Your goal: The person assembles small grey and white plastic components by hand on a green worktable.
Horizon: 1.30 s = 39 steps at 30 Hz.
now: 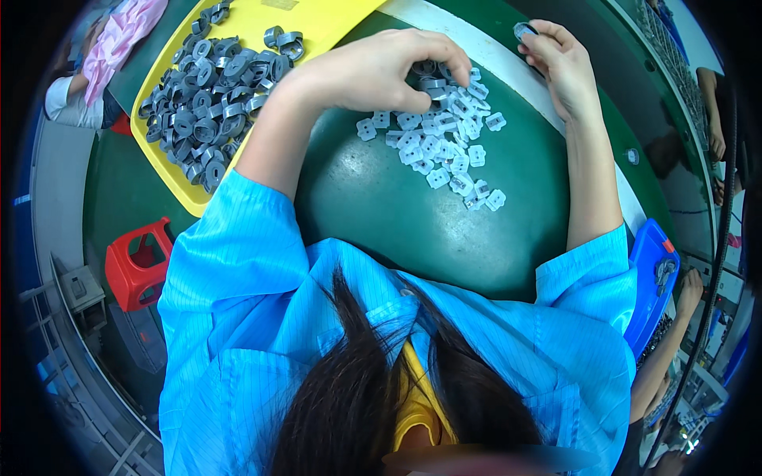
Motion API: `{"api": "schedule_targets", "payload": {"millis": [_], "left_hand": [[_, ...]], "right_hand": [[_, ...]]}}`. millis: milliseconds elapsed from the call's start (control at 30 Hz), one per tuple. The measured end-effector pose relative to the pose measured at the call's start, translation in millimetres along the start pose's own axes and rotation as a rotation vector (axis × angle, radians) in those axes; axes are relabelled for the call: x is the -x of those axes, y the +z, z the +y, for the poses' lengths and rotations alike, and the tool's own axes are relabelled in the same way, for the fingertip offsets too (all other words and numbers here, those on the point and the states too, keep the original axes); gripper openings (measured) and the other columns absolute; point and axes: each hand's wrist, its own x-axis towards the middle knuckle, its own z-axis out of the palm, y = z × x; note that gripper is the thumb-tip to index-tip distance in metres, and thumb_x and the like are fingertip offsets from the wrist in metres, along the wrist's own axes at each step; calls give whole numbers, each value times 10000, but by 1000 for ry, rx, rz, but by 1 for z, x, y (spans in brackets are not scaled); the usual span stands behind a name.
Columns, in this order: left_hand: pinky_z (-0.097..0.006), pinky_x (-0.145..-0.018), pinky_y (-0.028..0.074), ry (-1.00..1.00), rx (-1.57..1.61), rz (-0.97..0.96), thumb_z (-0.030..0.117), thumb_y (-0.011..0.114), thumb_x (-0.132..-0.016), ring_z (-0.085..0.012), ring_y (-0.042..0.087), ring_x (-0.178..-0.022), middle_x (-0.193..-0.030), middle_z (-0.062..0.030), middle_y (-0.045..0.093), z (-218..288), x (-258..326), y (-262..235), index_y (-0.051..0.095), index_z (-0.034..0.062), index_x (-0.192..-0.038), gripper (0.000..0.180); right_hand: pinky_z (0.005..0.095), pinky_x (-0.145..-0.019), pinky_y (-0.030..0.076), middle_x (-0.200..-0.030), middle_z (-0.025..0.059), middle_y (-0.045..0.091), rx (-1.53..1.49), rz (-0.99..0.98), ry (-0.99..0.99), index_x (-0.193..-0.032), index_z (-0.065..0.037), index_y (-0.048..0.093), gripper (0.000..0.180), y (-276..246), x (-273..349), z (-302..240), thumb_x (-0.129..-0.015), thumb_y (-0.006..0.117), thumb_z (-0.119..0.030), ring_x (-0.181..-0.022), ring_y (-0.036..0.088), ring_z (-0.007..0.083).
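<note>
My left hand [381,73] arches over a small group of grey ring-shaped parts [429,82] at the far side of the green table. Its thumb and fingers are apart; whether the fingertips touch the rings is hard to tell. Beside and below these rings lies a loose heap of small translucent white plastic pieces [432,147]. Farther right, my right hand [562,67] is raised near the white strip, pinching a small grey ring-shaped part [524,31] between thumb and fingers.
At the left stands a yellow tray [176,190] heaped with grey ring parts [208,107]. A red stool [136,266] is beyond the table's left side. One small part [632,156] lies right of the white strip. A blue tray [644,297] and other people's arms [663,357] are at the right.
</note>
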Motion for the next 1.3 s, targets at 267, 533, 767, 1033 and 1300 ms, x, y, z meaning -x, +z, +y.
{"api": "schedule_targets", "payload": {"millis": [267, 533, 767, 1033, 1300], "left_hand": [[-223, -772, 483, -187, 35, 358, 119, 594, -902, -71, 612, -858, -922, -19, 677, -14, -16, 25, 658, 52, -1070, 193], [-185, -569, 428, -340, 619, 523, 178, 578, -954, -53, 547, -684, -840, -22, 592, -16, -27, 31, 573, 23, -1186, 279], [-311, -832, 480, -202, 98, 584, 141, 701, -796, -216, 601, -947, -1041, -148, 615, 0, -22, 37, 532, 15, -1177, 435], [-245, -612, 468, -130, -53, 573, 195, 717, -774, -86, 571, -656, -939, -67, 679, 5, -23, 50, 571, 69, -1244, 507], [-361, -804, 532, 5, -253, 583, 106, 675, -808, -331, 631, -1011, -1152, -199, 621, 1, -27, 59, 510, 47, -1323, 543]], "right_hand": [[286, -745, 513, -894, 81, 674, 970, 263, -441, -1029, -29, 652, 327, -7, 16, -24, -766, 740, -201, -763, 646, 160], [312, -575, 478, -639, 104, 613, 905, -546, -43, -712, 16, 616, 270, 19, 56, -60, -682, 791, -188, -594, 596, 174], [214, -557, 445, -713, 24, 665, 541, -433, 17, -843, -17, 713, 176, 8, 44, -64, -794, 744, -183, -620, 571, 69], [260, -626, 478, -739, 37, 659, 485, 40, -493, -889, -37, 739, 176, 47, 49, -42, -777, 754, -173, -690, 612, 109], [248, -628, 481, -711, 45, 655, 416, -82, -211, -878, -20, 729, 197, 40, 50, -48, -758, 755, -174, -674, 598, 96]]}}
